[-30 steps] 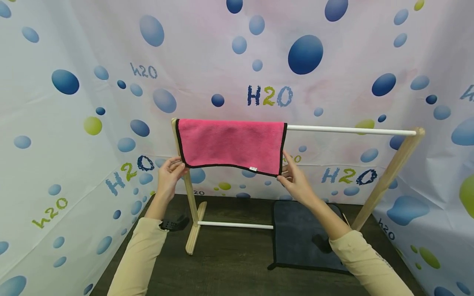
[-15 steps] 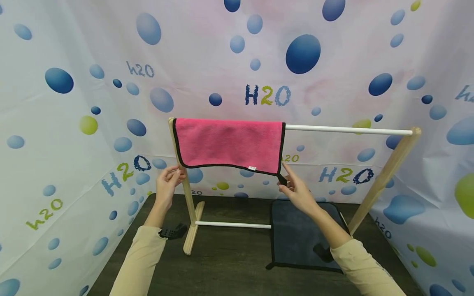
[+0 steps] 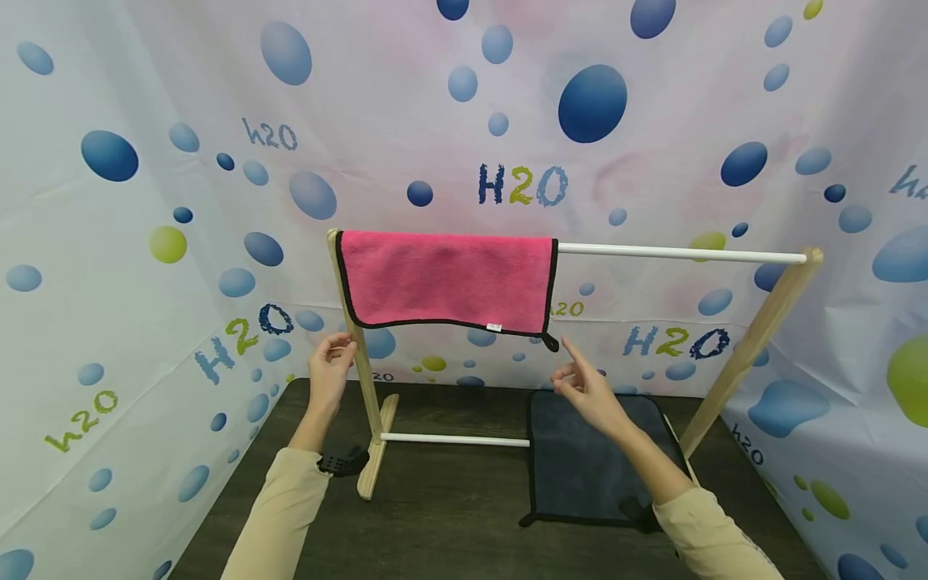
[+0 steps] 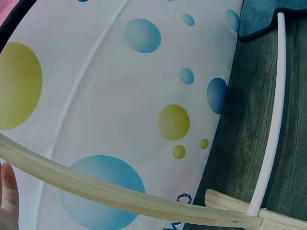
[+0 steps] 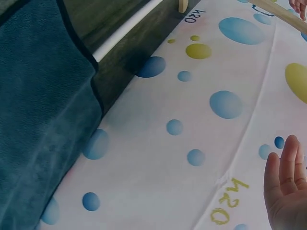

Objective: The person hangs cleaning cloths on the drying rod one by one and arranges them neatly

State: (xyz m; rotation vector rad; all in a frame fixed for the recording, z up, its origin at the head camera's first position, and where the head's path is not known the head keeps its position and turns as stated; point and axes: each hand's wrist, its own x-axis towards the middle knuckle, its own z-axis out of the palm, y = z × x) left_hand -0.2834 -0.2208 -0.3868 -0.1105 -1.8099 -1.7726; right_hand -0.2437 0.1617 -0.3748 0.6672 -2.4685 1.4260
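Note:
A pink towel (image 3: 445,282) with black edging hangs over the left part of the white top rail (image 3: 681,253) of a wooden rack. A white tag (image 3: 494,328) shows on its lower edge, and a black loop (image 3: 550,342) hangs from its lower right corner. My left hand (image 3: 330,369) is beside the rack's left post (image 3: 365,370), below the towel, fingers loosely bent and holding nothing. Just below the loop is my right hand (image 3: 589,393), apart from the towel, its index finger extended. In the right wrist view, the fingers (image 5: 288,165) hold nothing.
A dark grey-blue towel (image 3: 594,459) with black edging lies on the dark wood surface (image 3: 435,515) at the rack's right, over part of the lower white rail (image 3: 457,440). The right post (image 3: 757,354) leans outward. A bubble-printed curtain (image 3: 406,105) surrounds the rack.
Both hands have let go of the pink towel's lower corners and moved down a little. The black loop, pinched by the right hand earlier, now hangs free.

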